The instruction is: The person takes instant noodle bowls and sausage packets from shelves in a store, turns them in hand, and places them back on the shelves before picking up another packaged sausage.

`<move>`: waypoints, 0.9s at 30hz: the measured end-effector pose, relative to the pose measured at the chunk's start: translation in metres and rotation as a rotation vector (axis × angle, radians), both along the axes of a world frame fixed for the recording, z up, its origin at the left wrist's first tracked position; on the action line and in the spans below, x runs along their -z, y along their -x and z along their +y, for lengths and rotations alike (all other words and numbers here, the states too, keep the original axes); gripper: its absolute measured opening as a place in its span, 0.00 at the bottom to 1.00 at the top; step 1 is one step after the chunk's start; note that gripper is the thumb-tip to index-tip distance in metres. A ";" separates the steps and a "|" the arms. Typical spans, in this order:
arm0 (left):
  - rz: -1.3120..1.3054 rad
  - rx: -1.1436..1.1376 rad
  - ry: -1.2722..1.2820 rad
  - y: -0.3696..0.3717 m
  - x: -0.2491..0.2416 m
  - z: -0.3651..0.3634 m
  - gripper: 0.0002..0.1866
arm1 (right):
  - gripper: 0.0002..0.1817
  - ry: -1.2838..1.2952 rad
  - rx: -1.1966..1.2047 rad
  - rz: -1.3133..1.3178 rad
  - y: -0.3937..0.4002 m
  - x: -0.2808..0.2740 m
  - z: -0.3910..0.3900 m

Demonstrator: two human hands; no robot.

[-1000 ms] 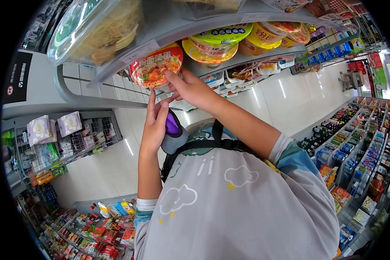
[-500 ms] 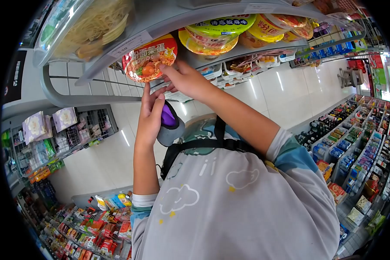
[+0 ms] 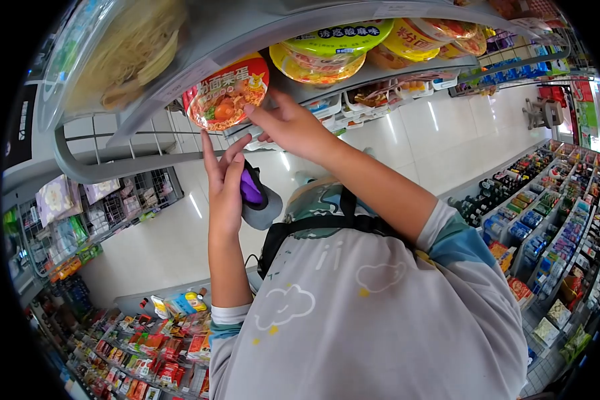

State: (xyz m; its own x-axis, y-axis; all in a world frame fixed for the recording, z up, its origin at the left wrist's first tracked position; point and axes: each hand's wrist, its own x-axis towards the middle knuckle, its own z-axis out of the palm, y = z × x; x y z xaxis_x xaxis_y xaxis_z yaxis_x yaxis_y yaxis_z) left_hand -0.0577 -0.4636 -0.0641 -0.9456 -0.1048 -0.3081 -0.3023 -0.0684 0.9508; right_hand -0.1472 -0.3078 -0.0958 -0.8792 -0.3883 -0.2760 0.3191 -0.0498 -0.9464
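Pinching the red bowl (image 3: 220, 87), the right hand (image 3: 292, 128) holds it just beyond the spread left hand (image 3: 224, 190).

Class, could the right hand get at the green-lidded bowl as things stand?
Probably yes: the right hand is close by, at the edge of the red-lidded bowl, and nothing blocks the near side of the green-lidded bowl, though the shelf above covers part of its top.

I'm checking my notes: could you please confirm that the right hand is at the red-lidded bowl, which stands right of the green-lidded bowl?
Not quite: the right hand is at the red-lidded bowl, but the head view shows it left of the green-lidded bowl.
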 end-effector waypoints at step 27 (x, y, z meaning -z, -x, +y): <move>-0.248 -0.290 0.046 -0.042 0.016 0.083 0.26 | 0.20 -0.051 -0.229 0.045 -0.018 0.004 0.196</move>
